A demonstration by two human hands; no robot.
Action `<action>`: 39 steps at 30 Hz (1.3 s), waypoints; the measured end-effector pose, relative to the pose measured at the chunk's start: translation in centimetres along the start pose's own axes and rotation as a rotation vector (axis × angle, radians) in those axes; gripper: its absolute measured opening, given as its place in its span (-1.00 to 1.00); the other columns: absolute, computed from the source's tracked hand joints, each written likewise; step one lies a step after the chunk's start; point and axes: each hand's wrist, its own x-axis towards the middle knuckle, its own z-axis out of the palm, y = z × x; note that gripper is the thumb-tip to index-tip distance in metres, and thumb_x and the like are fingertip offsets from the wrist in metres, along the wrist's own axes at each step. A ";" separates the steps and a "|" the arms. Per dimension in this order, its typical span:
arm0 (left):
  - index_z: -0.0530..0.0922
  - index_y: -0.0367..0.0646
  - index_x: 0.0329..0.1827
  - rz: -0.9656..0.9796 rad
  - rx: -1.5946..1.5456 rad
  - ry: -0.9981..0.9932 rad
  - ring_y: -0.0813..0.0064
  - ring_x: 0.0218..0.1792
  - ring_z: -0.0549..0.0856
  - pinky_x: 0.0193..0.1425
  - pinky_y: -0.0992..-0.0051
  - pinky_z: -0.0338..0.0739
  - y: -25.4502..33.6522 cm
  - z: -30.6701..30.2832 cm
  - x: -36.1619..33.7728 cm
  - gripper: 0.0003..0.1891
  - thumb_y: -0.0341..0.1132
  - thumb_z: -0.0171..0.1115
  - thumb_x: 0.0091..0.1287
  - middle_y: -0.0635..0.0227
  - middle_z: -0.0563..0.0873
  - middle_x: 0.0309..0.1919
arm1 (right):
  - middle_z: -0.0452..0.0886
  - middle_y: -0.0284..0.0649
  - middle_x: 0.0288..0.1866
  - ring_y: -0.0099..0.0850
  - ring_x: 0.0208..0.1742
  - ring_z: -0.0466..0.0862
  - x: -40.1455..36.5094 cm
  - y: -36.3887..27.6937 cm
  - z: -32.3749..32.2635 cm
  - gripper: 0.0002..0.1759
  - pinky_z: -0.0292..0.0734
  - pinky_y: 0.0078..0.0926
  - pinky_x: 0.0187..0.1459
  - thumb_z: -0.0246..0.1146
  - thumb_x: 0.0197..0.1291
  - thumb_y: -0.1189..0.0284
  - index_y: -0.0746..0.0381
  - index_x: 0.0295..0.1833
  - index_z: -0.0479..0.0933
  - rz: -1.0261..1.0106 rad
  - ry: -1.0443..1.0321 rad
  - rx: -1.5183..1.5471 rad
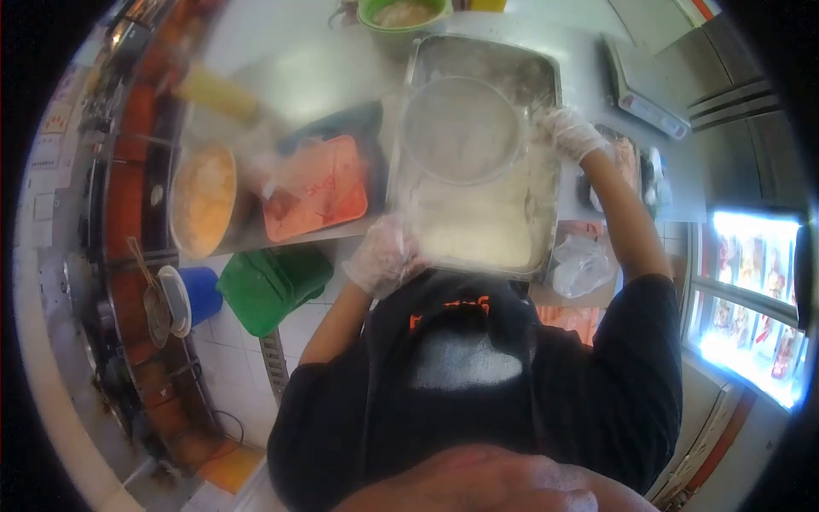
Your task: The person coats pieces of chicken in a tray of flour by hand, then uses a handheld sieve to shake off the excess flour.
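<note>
A deep metal tray (548, 192) lies lengthwise in front of me, its near end overhanging the table edge against my apron. Pale flour (478, 226) covers its bottom, and a round sieve (465, 132) rests in the far half. My left hand (388, 254), in a clear plastic glove, is curled at the tray's near left corner. Farther up on the opposite side, my gloved right hand (573, 136) closes over the right rim, fingertips just inside it and apart from the sieve.
Left of the tray are a red tray (320, 188) and a round tub of orange food (205, 200). A green bin (273, 286) and blue bucket (198, 294) stand below the table edge. At the back sits a green bowl (401, 13); a scale (644, 94) is on the right.
</note>
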 end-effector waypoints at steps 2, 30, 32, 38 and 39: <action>0.52 -0.08 -0.55 -0.046 0.001 -0.038 0.08 -0.30 0.52 -0.24 0.16 0.42 0.3 -0.5 0.1 -0.79 -0.20 0.32 0.11 0.16 0.48 -0.46 | 0.67 -0.09 -0.21 -0.10 -0.16 0.66 -0.2 -0.4 -0.2 -0.61 0.54 -0.13 -0.10 0.28 0.14 0.07 0.18 -0.18 0.64 0.019 0.006 -0.043; 0.53 -0.19 0.19 -0.980 -0.492 -0.388 0.11 0.17 0.59 0.26 0.25 0.42 0.2 10.3 8.9 -0.52 -0.04 -0.05 0.41 0.07 0.59 0.17 | 0.59 0.01 0.11 -0.17 0.17 0.56 -8.8 -18.4 10.3 -0.59 0.49 -0.28 0.10 0.13 0.27 0.29 0.27 0.15 0.50 0.406 -0.486 0.883; 0.55 -0.19 0.16 -0.993 -0.525 -0.371 0.11 0.14 0.61 0.22 0.24 0.45 0.5 10.9 9.2 -0.53 -0.02 -0.05 0.42 0.07 0.62 0.13 | 0.59 0.00 0.11 -0.18 0.16 0.57 -9.1 -18.5 10.2 -0.58 0.50 -0.29 0.09 0.13 0.28 0.28 0.28 0.16 0.49 0.533 -0.449 1.174; 0.60 -0.18 0.08 -1.019 -0.543 -0.379 0.11 0.07 0.67 0.14 0.20 0.54 2.0 11.8 9.7 -0.52 0.04 -0.02 0.44 0.08 0.69 0.02 | 0.59 -0.03 0.11 -0.20 0.13 0.58 -10.1 -17.8 9.1 -0.57 0.51 -0.31 0.08 0.12 0.30 0.27 0.29 0.19 0.47 0.839 -0.292 1.623; 0.55 -0.17 0.16 -1.156 -1.004 -0.340 0.11 0.15 0.60 0.25 0.20 0.44 3.0 10.6 10.2 -0.50 0.04 -0.09 0.46 0.06 0.61 0.14 | 0.59 -0.03 0.11 -0.20 0.12 0.59 -10.2 -17.6 9.0 -0.57 0.51 -0.31 0.08 0.12 0.31 0.27 0.29 0.19 0.46 0.884 -0.250 1.640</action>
